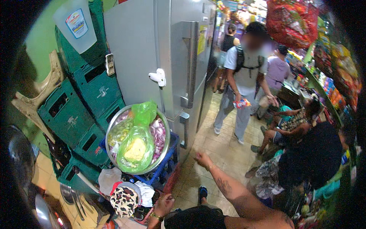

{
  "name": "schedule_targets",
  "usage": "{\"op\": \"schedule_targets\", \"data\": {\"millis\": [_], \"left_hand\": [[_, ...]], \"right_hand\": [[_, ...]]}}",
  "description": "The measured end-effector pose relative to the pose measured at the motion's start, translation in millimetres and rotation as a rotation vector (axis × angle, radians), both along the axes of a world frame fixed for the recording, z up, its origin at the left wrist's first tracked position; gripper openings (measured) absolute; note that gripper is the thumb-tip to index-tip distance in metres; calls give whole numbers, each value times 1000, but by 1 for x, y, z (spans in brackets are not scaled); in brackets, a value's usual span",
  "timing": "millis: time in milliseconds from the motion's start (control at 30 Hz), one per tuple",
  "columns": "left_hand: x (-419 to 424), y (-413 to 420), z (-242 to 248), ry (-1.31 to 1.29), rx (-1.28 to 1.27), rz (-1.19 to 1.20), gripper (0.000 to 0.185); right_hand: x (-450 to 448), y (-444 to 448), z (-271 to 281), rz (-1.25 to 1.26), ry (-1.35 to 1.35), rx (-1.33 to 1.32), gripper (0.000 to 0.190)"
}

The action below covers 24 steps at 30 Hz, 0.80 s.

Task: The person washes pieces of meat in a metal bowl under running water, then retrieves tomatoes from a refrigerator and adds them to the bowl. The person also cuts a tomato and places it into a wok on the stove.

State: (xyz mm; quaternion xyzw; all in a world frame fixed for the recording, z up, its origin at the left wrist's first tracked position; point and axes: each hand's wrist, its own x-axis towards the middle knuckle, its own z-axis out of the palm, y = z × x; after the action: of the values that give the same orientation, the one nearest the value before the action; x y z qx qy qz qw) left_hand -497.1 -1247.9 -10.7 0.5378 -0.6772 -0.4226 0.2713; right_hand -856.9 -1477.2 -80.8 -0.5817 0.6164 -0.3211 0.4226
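My left hand [164, 203] is low in the picture, fingers curled, beside a leopard-print cap [124, 200] and a white cloth [145, 193]; whether it holds anything cannot be told. Over the tiled floor, my right hand [204, 160] is raised with bent fingers, and nothing shows in it. Ahead and to the left, a round metal basin [166, 143] rests on a blue plastic crate [171, 153]. Cut red onions [159, 134] fill the basin. On them lie a green plastic bag [144, 114] with a pale yellow chopped food inside and a clear bag [121, 133] of greenish pieces.
Stacked green crates [68, 117] and a plastic pitcher [77, 25] stand left of a grey refrigerator [134, 51]. A person with a backpack [246, 74] stands in the aisle holding a small packet [242, 103]. Other people sit at the right by packed shelves. A red net bag [291, 23] hangs above.
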Motion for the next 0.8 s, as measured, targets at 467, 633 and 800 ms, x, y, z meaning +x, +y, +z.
{"op": "schedule_targets", "data": {"millis": [467,633,800], "left_hand": [[-112,-28,-57,182,57,381,32],[-130,-59,-38,75,72,318,43],[-163,-114,-24,114,175,308,39]], "right_hand": [[18,-178,90,255,-303,-78,38],[-33,-140,94,140,-83,-119,36],[-117,-107,89,-136,125,-335,19]]}}
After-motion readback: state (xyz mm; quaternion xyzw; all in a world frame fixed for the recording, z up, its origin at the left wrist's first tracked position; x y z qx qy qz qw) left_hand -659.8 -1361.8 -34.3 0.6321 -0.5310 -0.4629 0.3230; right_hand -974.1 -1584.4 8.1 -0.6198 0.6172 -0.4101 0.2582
